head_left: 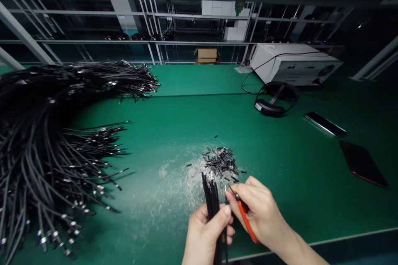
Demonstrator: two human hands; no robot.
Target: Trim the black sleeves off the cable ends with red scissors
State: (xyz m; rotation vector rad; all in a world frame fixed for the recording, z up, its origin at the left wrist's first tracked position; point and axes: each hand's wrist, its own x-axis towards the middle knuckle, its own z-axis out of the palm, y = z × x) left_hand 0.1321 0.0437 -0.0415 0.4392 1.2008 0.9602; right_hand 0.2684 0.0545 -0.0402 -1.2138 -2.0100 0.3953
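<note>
My left hand (207, 232) is closed around a bundle of black cables (211, 194), whose ends point away from me. One cable stands a little apart to the right of the bundle, by my left thumb. My right hand (259, 207) grips a cutting tool with orange handles (247, 221); its tip is at the end of that single cable, where the contact is too small to make out. Just beyond both hands lies a pile of short black pieces (222, 161), among pale, thin scraps (192, 176) scattered over the green table (168, 120).
A large heap of black cables (40, 132) covers the table's left side. At the back right are a white box-shaped device (292, 66) and a black headband-like object (272, 107). A phone (325, 124) and a dark flat object (362, 163) lie at the right.
</note>
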